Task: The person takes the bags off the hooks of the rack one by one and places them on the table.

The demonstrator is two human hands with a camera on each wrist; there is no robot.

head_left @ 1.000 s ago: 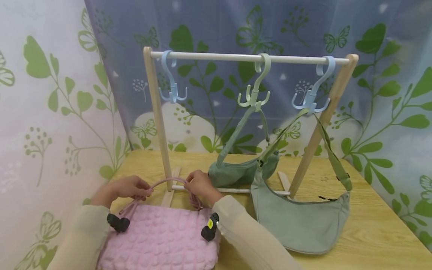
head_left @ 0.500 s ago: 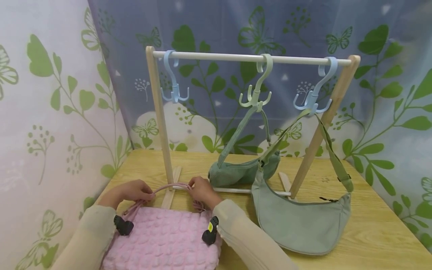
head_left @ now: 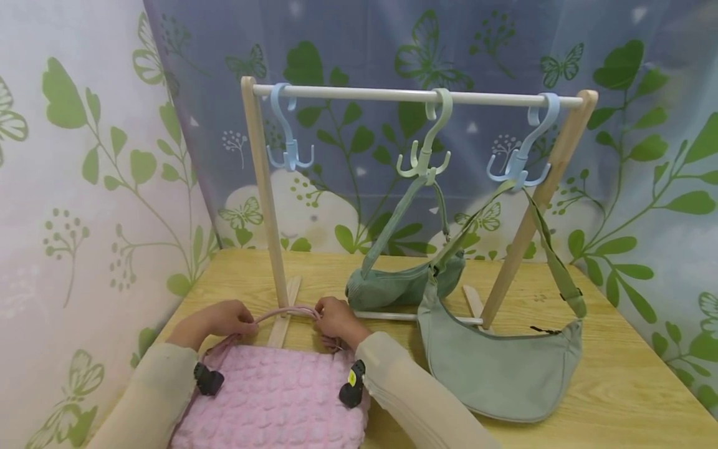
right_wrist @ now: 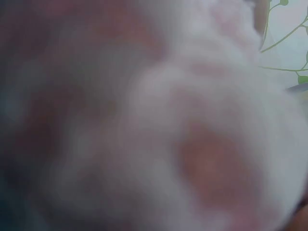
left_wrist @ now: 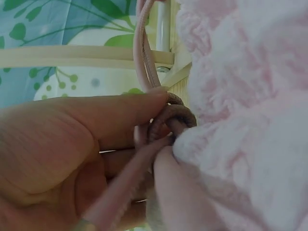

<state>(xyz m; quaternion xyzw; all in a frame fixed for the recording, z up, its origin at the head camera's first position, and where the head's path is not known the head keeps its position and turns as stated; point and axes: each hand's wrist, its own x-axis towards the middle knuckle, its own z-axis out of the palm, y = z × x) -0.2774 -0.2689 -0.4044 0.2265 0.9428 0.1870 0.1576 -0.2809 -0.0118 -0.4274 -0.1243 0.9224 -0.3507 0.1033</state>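
A pink puffy handbag [head_left: 275, 396] lies on the table at the front left, its thin pink strap [head_left: 286, 310] arching up behind it. My left hand [head_left: 221, 319] pinches the strap near its left end. In the left wrist view, the thumb and fingers hold the strap right beside a knot [left_wrist: 172, 115], with a loose strap end hanging past them. My right hand [head_left: 339, 321] pinches the strap's other side, close over the bag's right corner. Blurred pink fabric [right_wrist: 159, 106] fills most of the right wrist view and hides the right fingers there.
Behind the bag stands a wooden rack with a white rail [head_left: 364, 95]. A blue hook [head_left: 290, 156] hangs bare at left. A dark green bag [head_left: 392, 290] hangs from the green hook [head_left: 426, 162], and a sage bag [head_left: 505, 374] from the right blue hook [head_left: 518, 168].
Both hands keep hold of the strap. The left hand has shifted slightly right and down, and the strap's arch between the hands sits a little lower and flatter.
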